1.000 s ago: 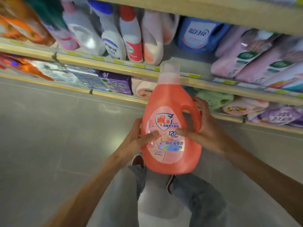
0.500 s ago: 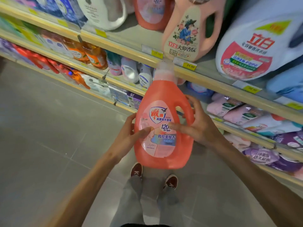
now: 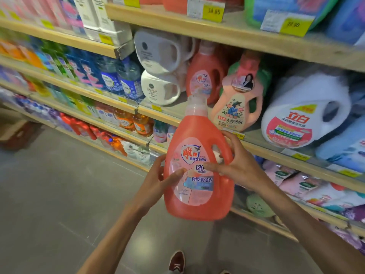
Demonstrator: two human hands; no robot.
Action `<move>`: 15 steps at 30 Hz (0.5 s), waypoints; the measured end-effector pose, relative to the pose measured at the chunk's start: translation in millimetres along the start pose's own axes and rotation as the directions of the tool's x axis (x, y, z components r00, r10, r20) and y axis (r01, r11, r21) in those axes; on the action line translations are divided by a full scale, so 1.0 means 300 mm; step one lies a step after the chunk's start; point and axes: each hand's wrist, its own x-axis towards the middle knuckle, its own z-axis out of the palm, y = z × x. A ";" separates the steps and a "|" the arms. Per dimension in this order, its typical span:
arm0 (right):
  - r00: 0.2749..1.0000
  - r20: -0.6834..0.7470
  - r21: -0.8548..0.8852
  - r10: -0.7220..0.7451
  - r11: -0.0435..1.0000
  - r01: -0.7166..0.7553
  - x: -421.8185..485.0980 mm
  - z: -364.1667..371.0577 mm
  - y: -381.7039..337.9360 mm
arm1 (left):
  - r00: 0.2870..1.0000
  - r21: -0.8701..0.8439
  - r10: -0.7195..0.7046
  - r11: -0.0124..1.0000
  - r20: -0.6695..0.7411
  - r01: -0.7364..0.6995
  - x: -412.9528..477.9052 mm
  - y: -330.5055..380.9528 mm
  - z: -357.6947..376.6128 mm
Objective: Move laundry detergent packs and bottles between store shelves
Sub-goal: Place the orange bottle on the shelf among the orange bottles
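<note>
head | coral detergent bottle (image 3: 197, 169) upright in mid-air, just in front of the middle shelf (image 3: 272, 150) | left hand (image 3: 158, 180) grips its left side, thumb across the label | right hand (image 3: 239, 167) curls round the handle side, thumb on the label | twin bottle (image 3: 205, 76) sits farther back on that shelf

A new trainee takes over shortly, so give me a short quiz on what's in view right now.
1. The left hand and right hand both hold the coral detergent bottle. Which is at its handle? A. left B. right C. neither
2. True or false: the bottle is held upside down.
3. Fill in: on the shelf, a second coral bottle stands between the stacked white jugs and the ___ floral bottle.
Key: 1 B; 2 false, the cap is up; 3 pink.
</note>
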 end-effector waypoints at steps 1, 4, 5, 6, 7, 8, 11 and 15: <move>1.000 -0.018 -0.011 -0.001 1.000 0.001 0.005 0.003 -0.012 | 1.000 0.004 0.003 1.000 0.013 -0.003 0.007 0.006 -0.013; 0.999 -0.050 -0.030 0.015 0.999 -0.016 0.014 0.007 -0.038 | 0.999 0.039 0.004 0.999 0.044 -0.005 0.021 0.020 -0.040; 0.998 -0.053 -0.031 0.017 0.999 -0.019 0.015 0.009 -0.046 | 0.999 0.043 0.003 0.999 0.052 -0.005 0.025 0.023 -0.046; 0.998 -0.057 -0.035 0.015 0.999 -0.017 0.017 0.010 -0.051 | 0.998 0.043 0.003 0.999 0.058 -0.006 0.031 0.024 -0.050; 0.998 -0.061 -0.041 0.011 0.999 -0.014 0.021 0.010 -0.054 | 0.998 0.046 0.007 0.999 0.061 -0.010 0.039 0.026 -0.052; 0.998 -0.070 -0.043 0.009 0.999 -0.012 0.025 0.011 -0.057 | 0.998 0.054 0.013 0.998 0.059 -0.016 0.049 0.026 -0.055; 0.996 -0.086 -0.024 0.018 0.999 -0.020 0.046 0.011 -0.050 | 0.998 0.084 0.027 0.996 0.048 -0.031 0.078 0.037 -0.062; 0.996 -0.093 -0.022 0.015 1.000 -0.017 0.098 0.002 -0.033 | 0.998 0.118 0.051 0.992 0.044 -0.055 0.134 0.048 -0.074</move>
